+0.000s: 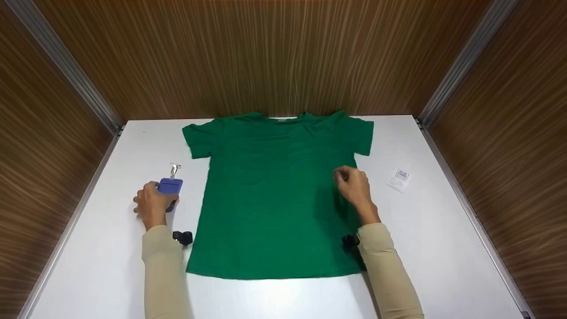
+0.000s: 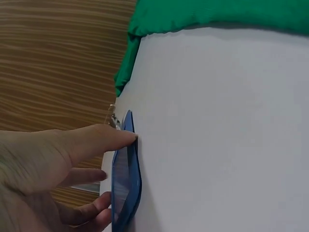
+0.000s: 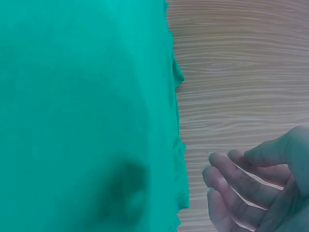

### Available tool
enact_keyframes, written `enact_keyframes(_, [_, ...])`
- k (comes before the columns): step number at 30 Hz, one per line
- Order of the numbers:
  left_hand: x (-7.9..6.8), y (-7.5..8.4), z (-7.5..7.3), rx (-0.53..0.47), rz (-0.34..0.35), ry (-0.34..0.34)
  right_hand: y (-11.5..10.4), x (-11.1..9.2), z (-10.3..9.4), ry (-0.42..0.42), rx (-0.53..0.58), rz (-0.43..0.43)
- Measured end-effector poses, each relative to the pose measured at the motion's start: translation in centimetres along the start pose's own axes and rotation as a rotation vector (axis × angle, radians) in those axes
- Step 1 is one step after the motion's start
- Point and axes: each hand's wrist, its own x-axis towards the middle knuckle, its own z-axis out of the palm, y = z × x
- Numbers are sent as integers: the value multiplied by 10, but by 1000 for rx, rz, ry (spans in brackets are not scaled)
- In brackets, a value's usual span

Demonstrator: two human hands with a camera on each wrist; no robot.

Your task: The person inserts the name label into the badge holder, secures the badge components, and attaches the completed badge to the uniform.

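A person's left hand [image 1: 153,203] pinches a blue badge holder [image 1: 170,186] between thumb and fingers at the left side of a white bench [image 1: 447,248], the holder's metal clip [image 1: 174,171] pointing toward the far edge. The left wrist view shows the thumb on one edge of the holder and fingers at the other. The right hand [image 1: 355,186], its fingers loosely bent and relaxed, hovers above the right side of a green T-shirt [image 1: 266,208] spread flat mid-bench, collar toward the wood-grain back panel [image 1: 274,57]. A small white printed card [image 1: 400,180] lies well apart, right of the shirt.
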Motion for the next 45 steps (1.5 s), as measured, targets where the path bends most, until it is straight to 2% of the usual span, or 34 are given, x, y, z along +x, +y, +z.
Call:
enact_keyframes(7, [1,-4,-1,-75,64,-6,0,0,0,-2,4,10])
enact_keyframes(11, [2,-5,-1,-109,97,12,1,1,0,-7,5,12])
enact_keyframes(15, [2,-4,-1,-172,100,47,2,0,-2,-20,17,16])
enact_keyframes(19, [-1,2,-5,-216,90,54,3,-2,-4,-35,26,31])
enact_keyframes(25, [-8,14,-12,-218,109,41,4,-2,-5,-53,32,45])
enact_keyframes(30, [-17,27,-14,-231,123,6,3,-4,-6,-84,63,44])
enact_keyframes(37, [-32,48,-2,-249,243,-69,-2,-5,-6,-134,112,-31])
enact_keyframes(45, [-47,72,22,-242,360,-156,-16,-3,-5,-205,148,-68])
